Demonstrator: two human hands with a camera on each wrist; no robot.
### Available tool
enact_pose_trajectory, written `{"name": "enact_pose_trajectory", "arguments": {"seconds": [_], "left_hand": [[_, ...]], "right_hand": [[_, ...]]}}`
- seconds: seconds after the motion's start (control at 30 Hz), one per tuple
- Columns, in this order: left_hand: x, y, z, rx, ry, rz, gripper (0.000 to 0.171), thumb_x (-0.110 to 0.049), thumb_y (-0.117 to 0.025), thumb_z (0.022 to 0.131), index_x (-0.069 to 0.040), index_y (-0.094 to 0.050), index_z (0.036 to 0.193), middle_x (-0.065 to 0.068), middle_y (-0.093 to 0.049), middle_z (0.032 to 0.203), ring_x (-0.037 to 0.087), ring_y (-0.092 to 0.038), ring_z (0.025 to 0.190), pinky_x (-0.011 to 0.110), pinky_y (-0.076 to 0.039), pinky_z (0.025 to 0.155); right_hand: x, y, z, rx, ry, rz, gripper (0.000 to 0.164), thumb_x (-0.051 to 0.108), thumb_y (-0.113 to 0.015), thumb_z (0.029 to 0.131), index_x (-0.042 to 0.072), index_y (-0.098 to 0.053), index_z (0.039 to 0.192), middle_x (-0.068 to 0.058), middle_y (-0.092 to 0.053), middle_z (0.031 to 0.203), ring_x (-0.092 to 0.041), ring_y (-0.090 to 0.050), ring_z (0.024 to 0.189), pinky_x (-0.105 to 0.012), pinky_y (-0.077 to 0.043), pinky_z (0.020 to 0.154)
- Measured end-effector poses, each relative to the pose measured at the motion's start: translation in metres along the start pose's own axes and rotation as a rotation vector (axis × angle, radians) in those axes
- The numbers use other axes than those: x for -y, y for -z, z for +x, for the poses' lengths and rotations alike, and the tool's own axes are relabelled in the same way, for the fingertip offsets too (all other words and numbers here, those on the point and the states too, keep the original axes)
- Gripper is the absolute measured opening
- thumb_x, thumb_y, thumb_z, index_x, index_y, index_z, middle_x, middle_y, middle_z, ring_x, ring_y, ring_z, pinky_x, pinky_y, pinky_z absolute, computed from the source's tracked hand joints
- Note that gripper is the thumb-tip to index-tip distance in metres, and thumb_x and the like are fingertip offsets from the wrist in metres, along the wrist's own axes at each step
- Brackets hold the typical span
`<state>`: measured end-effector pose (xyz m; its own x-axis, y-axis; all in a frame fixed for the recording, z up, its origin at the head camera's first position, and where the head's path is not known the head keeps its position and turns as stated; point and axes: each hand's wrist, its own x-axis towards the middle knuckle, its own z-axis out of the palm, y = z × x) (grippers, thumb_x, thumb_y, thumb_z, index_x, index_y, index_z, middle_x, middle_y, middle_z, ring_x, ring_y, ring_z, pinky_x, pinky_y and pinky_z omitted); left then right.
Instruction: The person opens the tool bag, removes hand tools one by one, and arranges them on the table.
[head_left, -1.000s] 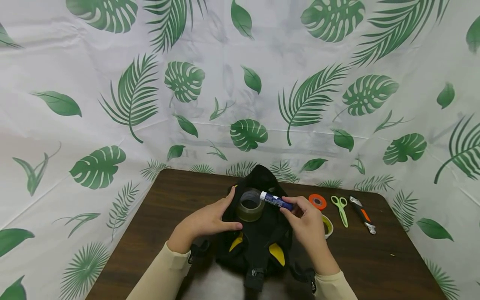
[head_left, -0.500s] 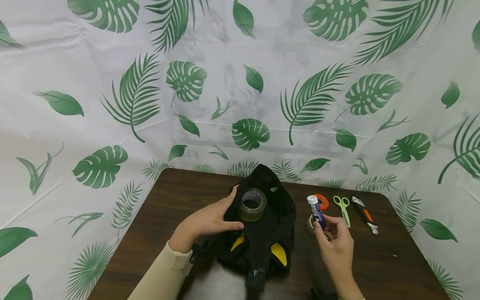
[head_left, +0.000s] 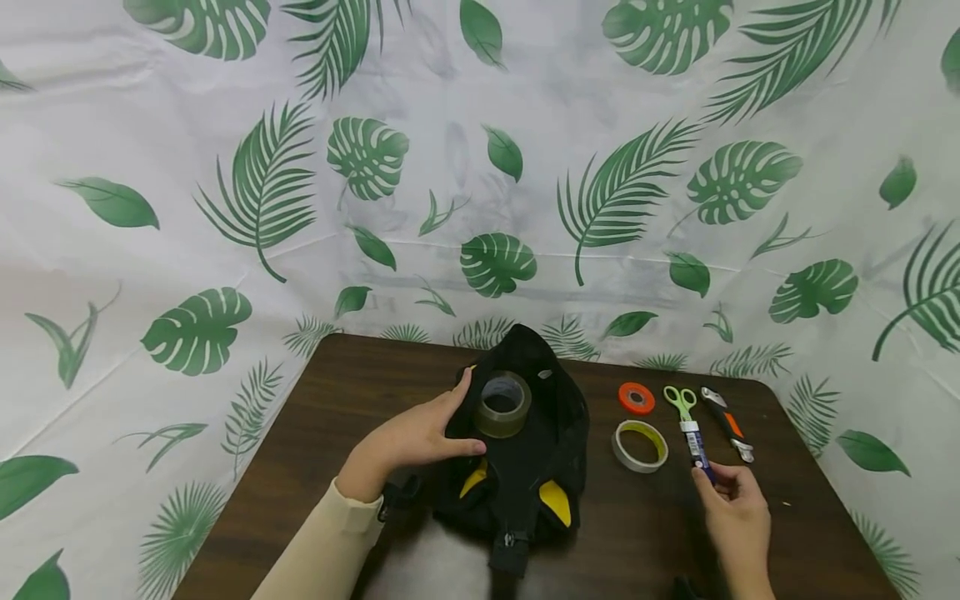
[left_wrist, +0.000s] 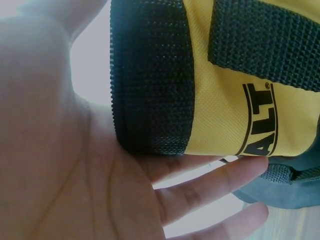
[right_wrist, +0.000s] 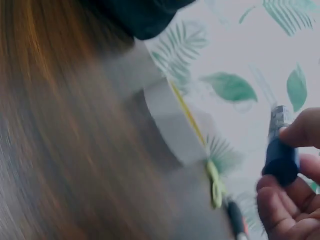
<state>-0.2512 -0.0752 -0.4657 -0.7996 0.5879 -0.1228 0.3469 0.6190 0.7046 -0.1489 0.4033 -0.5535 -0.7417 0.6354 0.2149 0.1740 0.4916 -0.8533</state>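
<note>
A black and yellow tool bag point(head_left: 517, 467) stands on the table, a roll of packing tape point(head_left: 500, 424) at its top opening. My left hand point(head_left: 408, 439) rests against the bag's left side, thumb over the front and fingers spread. In the left wrist view, the straight fingers point(left_wrist: 212, 187) lie along the yellow panel point(left_wrist: 220, 125). My right hand point(head_left: 738, 508) pinches a blue glue stick point(head_left: 697, 454) by its lower end, white cap pointing away. The glue stick overlaps the handles' lower side of the green scissors point(head_left: 681, 402), hiding their blades.
Right of the bag lie an orange tape roll point(head_left: 636, 398) and a white masking tape roll point(head_left: 626, 457) with a yellow inside. An orange and black wrench-like tool point(head_left: 727, 423) lies beyond the scissors. A leaf-print cloth point(head_left: 420, 208) hangs behind the table point(head_left: 360, 375).
My right hand has carried the glue stick from over the bag to the right, past the tape rolls to the scissors. The left hand has stayed at the bag.
</note>
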Motion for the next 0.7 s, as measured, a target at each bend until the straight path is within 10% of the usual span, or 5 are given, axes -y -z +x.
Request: {"name": "enact_pose_trajectory", "arguments": {"seconds": [0.4, 0.7], "left_hand": [[0.003, -0.001, 0.0, -0.007, -0.001, -0.008, 0.119, -0.075, -0.07, 0.094, -0.039, 0.01, 0.174, 0.0, -0.011, 0.184, 0.029, -0.026, 0.169, 0.059, -0.03, 0.134], [0.0, -0.001, 0.001, -0.004, 0.002, -0.001, 0.119, -0.075, -0.071, 0.094, -0.039, 0.009, 0.174, 0.001, -0.013, 0.184, 0.029, -0.026, 0.169, 0.059, -0.03, 0.134]], "right_hand": [[-0.019, 0.014, 0.016, 0.166, -0.102, -0.293, 0.035, 0.025, -0.077, 0.098, -0.004, -0.067, 0.116, -0.025, -0.077, 0.101, -0.014, -0.059, 0.071, -0.029, -0.044, 0.058], [-0.032, 0.019, 0.02, 0.18, -0.104, -0.347, 0.042, 0.03, -0.078, 0.099, -0.006, -0.064, 0.117, -0.031, -0.076, 0.107, -0.02, -0.063, 0.073, -0.031, -0.043, 0.06]]}}
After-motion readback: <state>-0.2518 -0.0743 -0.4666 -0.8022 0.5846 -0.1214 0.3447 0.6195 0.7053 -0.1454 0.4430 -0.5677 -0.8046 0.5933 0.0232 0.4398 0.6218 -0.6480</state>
